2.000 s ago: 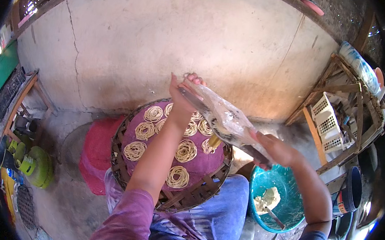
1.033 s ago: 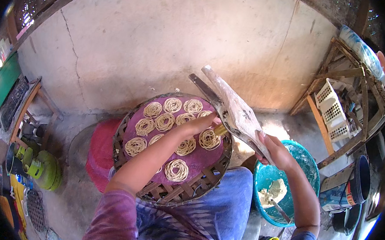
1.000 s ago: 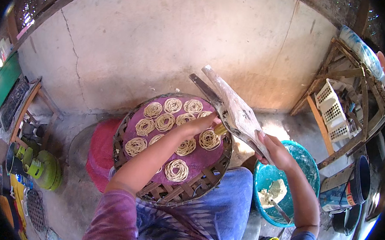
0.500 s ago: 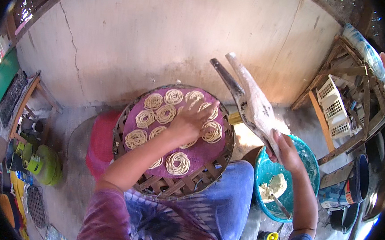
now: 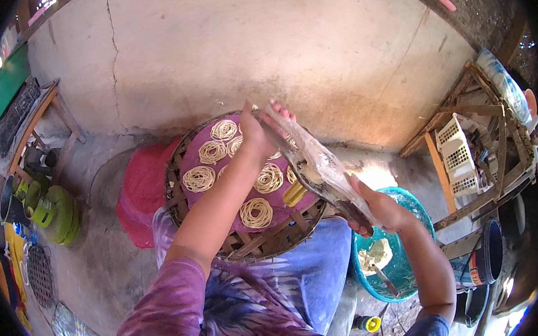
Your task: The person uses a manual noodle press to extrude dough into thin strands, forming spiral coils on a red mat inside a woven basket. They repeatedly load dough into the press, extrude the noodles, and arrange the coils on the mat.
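A long wooden hand press (image 5: 327,163), pale and floury on top with a dark lower lever, slants over the round tray. My left hand (image 5: 260,133) is closed around its far end. My right hand (image 5: 380,208) grips the end nearer the bowl. Below the levers hangs a brass-coloured cylinder (image 5: 294,194), just above the tray. Several flat coils of pale dough strands, such as one coil (image 5: 256,213), lie on a purple cloth (image 5: 231,218) in the woven bamboo tray (image 5: 175,193). My left forearm and the press hide some of the coils.
Beside my right knee stands a teal bowl (image 5: 420,275) holding a lump of dough (image 5: 380,256) and a knife-like tool. A red sack-like thing (image 5: 139,190) lies left of the tray. Farther left is a green gas cylinder (image 5: 60,216). A wooden rack with a white basket (image 5: 456,156) stands right.
The press has swung down from nearly upright to slant across the tray. My left hand has moved from over the coils onto its far end. The right hand has lowered slightly.
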A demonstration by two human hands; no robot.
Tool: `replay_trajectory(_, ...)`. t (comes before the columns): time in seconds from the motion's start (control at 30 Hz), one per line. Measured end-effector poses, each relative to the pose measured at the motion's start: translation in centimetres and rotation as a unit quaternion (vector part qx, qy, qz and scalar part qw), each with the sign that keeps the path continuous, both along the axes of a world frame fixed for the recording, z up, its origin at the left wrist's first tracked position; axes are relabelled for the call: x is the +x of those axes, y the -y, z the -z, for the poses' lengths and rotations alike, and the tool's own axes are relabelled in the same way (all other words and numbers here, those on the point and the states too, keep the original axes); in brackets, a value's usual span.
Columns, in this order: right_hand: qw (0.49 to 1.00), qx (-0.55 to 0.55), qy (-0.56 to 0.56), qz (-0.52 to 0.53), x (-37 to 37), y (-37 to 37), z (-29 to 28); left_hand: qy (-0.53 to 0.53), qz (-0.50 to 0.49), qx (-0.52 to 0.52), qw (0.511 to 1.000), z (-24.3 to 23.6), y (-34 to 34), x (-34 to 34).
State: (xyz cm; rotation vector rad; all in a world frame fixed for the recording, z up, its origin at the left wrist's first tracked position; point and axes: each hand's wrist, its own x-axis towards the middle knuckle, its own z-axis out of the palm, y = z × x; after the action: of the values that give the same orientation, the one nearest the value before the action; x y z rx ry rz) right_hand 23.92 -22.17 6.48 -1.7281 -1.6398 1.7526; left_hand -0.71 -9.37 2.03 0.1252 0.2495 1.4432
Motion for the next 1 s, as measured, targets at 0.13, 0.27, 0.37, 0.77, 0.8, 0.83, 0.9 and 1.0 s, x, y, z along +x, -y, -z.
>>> replay_trajectory(0.13,0.991,0.063,0.118,0.0,-2.1,-1.0,0.5,0.074,0.002,0.02,0.997,2.3,-1.3,-1.7)
replay_trajectory(0.27,0.994,0.071,0.086,-0.016,-3.0,0.3,-1.0,0.043,-0.012,0.161,0.986,1.6,-0.8,-3.1)
replay_trajectory(0.37,0.989,0.076,0.122,-0.02,-2.8,1.4,-3.0,0.083,0.007,0.084,0.993,1.1,0.1,-2.4)
replay_trajectory(0.77,0.988,0.085,0.126,0.015,-3.0,2.1,-1.4,0.036,-0.035,0.048,0.998,0.7,1.5,-2.5)
replay_trajectory(0.8,0.985,0.102,0.134,0.023,-2.7,2.2,-1.3,0.063,-0.018,0.059,0.996,1.0,1.6,-1.9)
replay_trajectory(0.83,0.983,0.113,0.14,0.031,-2.4,2.3,-1.1,0.061,-0.013,0.06,0.996,1.2,1.6,-1.4)
replay_trajectory(0.9,0.985,0.125,0.111,0.045,-1.9,2.2,-0.6,0.061,-0.003,0.061,0.996,1.1,1.1,-0.3)
replay_trajectory(1.0,0.985,0.131,0.082,0.076,-1.0,2.1,0.7,-0.037,0.026,0.037,0.998,0.5,0.7,0.2)
